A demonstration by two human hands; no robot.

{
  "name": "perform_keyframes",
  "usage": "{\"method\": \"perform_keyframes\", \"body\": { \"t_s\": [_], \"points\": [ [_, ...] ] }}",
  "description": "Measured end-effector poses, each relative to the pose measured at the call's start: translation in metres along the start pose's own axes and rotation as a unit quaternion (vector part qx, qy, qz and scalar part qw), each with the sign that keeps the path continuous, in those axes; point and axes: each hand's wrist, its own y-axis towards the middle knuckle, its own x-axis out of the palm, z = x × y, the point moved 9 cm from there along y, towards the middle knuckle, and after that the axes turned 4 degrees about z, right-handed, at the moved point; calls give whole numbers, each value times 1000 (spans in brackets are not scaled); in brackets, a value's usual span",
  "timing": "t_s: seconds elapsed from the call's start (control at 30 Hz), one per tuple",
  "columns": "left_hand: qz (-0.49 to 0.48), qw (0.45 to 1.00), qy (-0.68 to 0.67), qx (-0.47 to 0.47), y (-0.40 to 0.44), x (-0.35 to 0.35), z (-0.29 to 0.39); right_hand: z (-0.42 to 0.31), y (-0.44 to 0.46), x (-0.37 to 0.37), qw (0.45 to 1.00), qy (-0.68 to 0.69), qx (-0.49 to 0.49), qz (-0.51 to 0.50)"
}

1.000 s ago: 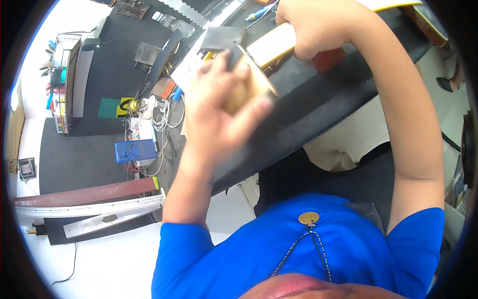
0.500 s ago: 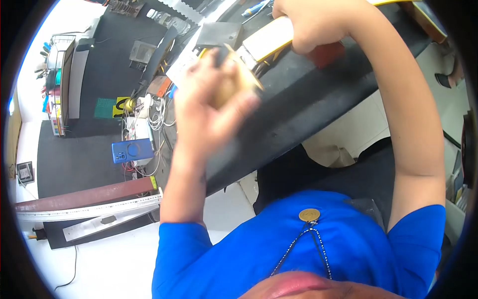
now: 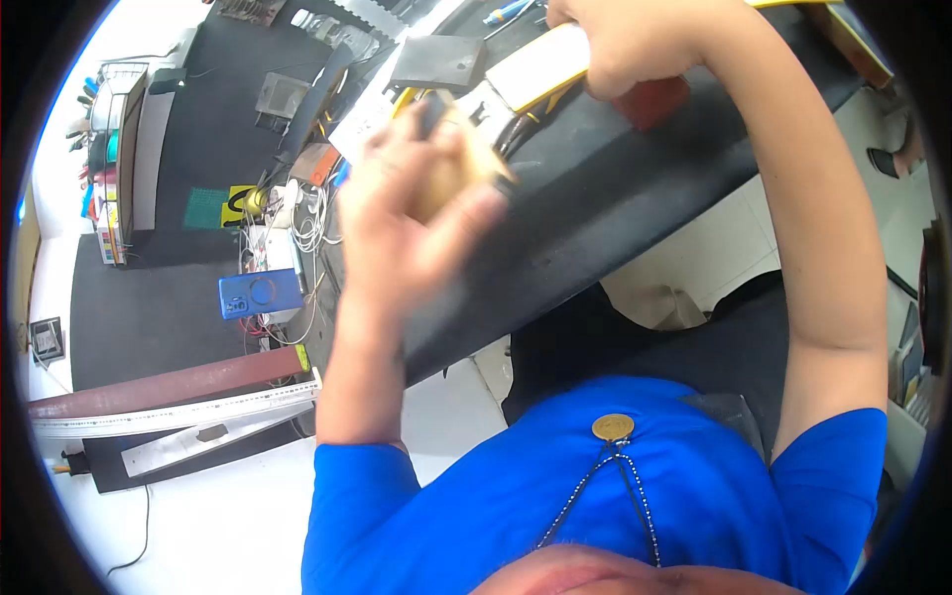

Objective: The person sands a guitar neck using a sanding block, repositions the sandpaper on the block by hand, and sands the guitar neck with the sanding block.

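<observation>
My left hand (image 3: 397, 208) is wrapped round a tan, block-like thing with dark ends (image 3: 466, 164), its thumb along the near side. Motion blurs this hand, so the exact kind of the block cannot be told. To its right, my right hand (image 3: 635, 45) is closed over a white-and-yellow bar (image 3: 540, 67) at the far side of the black workbench (image 3: 585, 188). Its fingertips are hidden behind the hand. A dark red block (image 3: 652, 102) sits just below my right hand. Between the two hands, a dark-handled tool (image 3: 516, 132) shows partly under the bar.
A grey box (image 3: 436, 61) stands behind my left hand. To the left are a blue phone (image 3: 260, 294), tangled white cables (image 3: 312, 223), a brown bar (image 3: 178, 382), a white ruler (image 3: 188, 412) and an organizer (image 3: 119, 169) with pens. A person's foot (image 3: 881, 162) shows at right.
My left hand has shifted slightly left and down with the tan block. The right hand stays on the bar, and more of the dark-handled tool now shows.
</observation>
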Motion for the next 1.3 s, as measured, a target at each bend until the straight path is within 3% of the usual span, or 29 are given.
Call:
{"method": "perform_keyframes", "body": {
  "t_s": [0.03,0.07,0.2,0.3,0.33,0.37,0.43,0.5,0.57,0.63,0.7,0.73,0.83,1.0,1.1,1.17,1.3],
  "points": [
    [-26,995,45,87,-3,4,32,0,-2,-1,1000,7,2,-4],
    [8,996,-4,88,-11,0,38,1,-3,0,1000,9,2,-4],
    [27,995,-27,-95,-22,-11,-47,2,-4,3,1000,9,-2,4],
    [-9,998,23,63,-16,0,25,-1,1,1,1000,6,-4,0],
    [-3,998,5,57,-22,-4,24,1,1,3,1000,7,-3,5],
    [-5,999,19,47,-29,-11,7,5,-1,3,1000,7,6,7],
    [19,993,-42,-107,-30,-18,-54,9,-4,1,1000,7,30,0],
    [16,998,-15,-66,-16,-7,-24,0,-1,0,999,24,16,-15],
    [-6,998,16,68,-19,-2,26,1,-2,-1,999,35,-4,-22],
    [5,999,19,35,-37,-17,-5,1,-1,0,1000,19,1,-11],
    [34,994,-29,-103,-39,-22,-55,4,-3,1,1000,11,19,1],
    [21,997,32,-66,-25,-16,-41,2,0,3,1000,13,15,-3],
    [6,997,33,66,-16,-4,16,-2,1,0,1000,8,20,-7],
    [30,998,18,-51,-37,-23,-47,2,-2,0,999,9,31,-8],
    [34,998,3,43,7,0,-1,-8,1,-2,1000,0,31,-2],
    [15,1000,14,-3,-9,-4,2,-7,-2,-3,999,10,36,-9],
    [13,999,-9,-52,-60,-34,-57,4,-1,1,1000,7,19,-5]
  ]
}}
